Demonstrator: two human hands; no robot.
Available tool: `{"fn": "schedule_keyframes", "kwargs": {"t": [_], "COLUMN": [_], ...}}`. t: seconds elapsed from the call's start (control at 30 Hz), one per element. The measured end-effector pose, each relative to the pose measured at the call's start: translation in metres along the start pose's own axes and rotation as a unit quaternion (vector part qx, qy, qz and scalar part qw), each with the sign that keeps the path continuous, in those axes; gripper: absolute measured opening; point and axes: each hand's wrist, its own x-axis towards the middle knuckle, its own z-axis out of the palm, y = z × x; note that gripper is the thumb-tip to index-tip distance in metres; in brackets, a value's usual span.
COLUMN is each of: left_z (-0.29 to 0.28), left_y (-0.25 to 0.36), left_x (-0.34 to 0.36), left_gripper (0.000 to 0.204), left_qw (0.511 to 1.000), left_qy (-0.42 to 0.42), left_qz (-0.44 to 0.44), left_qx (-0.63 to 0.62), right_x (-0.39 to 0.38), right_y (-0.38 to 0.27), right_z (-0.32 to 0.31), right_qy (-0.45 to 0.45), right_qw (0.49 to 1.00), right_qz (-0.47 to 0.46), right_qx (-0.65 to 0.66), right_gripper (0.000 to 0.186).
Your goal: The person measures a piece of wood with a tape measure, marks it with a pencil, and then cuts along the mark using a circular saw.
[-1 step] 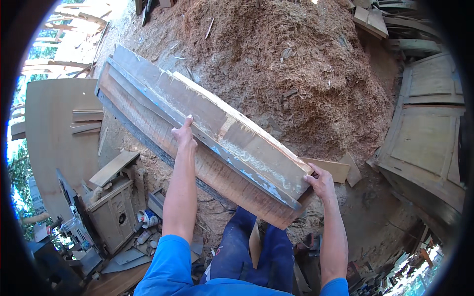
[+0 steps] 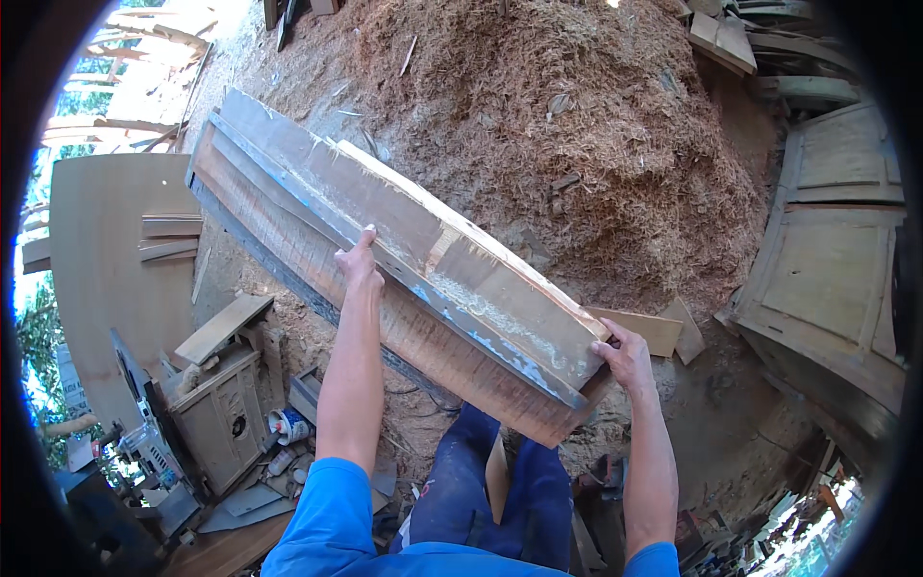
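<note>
A long wooden board [image 2: 385, 226] lies at a slant in front of me, from upper left down to lower right. Its far edge is pale and splintered, and flecks of blue paint run along its near side. My left hand [image 2: 360, 264] holds that near side around the middle, thumb on top and the other fingers largely hidden. At the right end, my right hand [image 2: 627, 359] grips the corner of the board by the pale edge. Under the board is a wide brown wooden surface [image 2: 452, 370] with a dark near edge; how the two touch is hidden.
A big heap of wood shavings [image 2: 615, 173] rises beyond the board. Panelled wooden doors [image 2: 827, 269] lean at the right. On the left are a large plywood sheet [image 2: 115, 279], a small wooden cabinet [image 2: 221, 413] and a machine [image 2: 154, 442]. A white-and-blue can [image 2: 288, 425] is near the cabinet.
</note>
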Motion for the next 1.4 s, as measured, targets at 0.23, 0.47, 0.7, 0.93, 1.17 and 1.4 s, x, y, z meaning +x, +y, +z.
{"fn": "schedule_keyframes", "kwargs": {"t": [0.23, 0.47, 0.7, 0.93, 1.17, 1.4], "left_z": [0.004, 0.005, 0.005, 0.006, 0.009, 0.007], "left_y": [0.012, 0.015, 0.018, 0.014, 0.022, 0.019], "left_x": [-0.011, -0.019, -0.03, -0.023, -0.034, -0.027], "left_gripper": [0.07, 0.071, 0.077, 0.085, 0.082, 0.092], "left_qw": [0.992, 0.987, 0.996, 0.998, 0.999, 1.0], "left_qy": [-0.047, -0.07, -0.036, -0.018, -0.005, 0.006], "left_qz": [-0.074, -0.073, -0.042, -0.026, -0.036, -0.014], "left_qx": [-0.094, -0.122, -0.074, -0.053, -0.03, 0.014], "right_x": [-0.002, -0.001, -0.002, -0.004, -0.005, -0.004], "right_y": [0.003, 0.006, 0.001, -0.001, 0.0, -0.003], "right_z": [-0.002, -0.003, -0.002, -0.001, -0.003, -0.003], "right_qy": [0.005, 0.007, -0.004, 0.015, 0.013, 0.013], "right_qw": [0.999, 1.0, 0.999, 1.0, 1.0, 1.0], "right_qz": [0.018, 0.008, 0.03, 0.002, -0.01, -0.004], "right_qx": [0.028, 0.011, 0.023, 0.011, -0.001, -0.009], "right_gripper": [0.058, 0.056, 0.055, 0.058, 0.054, 0.056]}}
